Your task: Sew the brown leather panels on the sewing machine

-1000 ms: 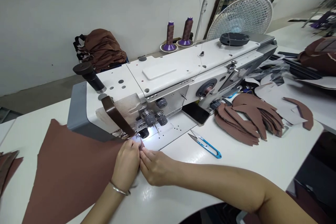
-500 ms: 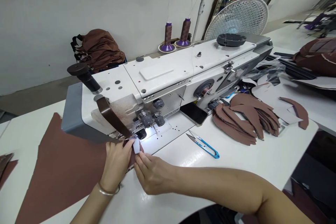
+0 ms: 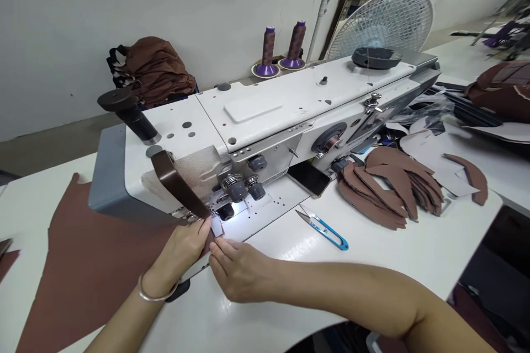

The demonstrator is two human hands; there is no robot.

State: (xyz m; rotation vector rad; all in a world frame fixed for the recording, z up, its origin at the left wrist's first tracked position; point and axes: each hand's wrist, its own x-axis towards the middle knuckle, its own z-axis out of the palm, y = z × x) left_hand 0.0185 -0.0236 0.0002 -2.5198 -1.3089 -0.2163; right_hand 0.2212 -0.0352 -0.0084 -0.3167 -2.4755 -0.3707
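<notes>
A large brown fabric piece (image 3: 103,265) lies across the left of the table and runs under the head of a white sewing machine (image 3: 174,127). Beside the lit needle area, a small white piece (image 3: 216,226) rests on the fabric's edge. My left hand (image 3: 186,245) presses and grips the fabric just left of the white piece, thumb close to the presser foot, which is partly hidden. Fingers bunched, my right hand (image 3: 238,270) pinches the fabric edge just below the white piece. Its fingertips partly cover what they hold.
Blue thread snips (image 3: 325,229) lie right of the hands. Behind them are a phone (image 3: 309,178) and a stack of curved brown pieces (image 3: 389,187). Two thread cones (image 3: 268,52) and a fan (image 3: 385,22) stand behind the machine. A brown fabric pile (image 3: 155,71) sits near the wall.
My left hand and wrist have shifted left. The fabric has moved slightly left, and less of the white piece shows. My right hand keeps almost the same place; the view has shifted slightly.
</notes>
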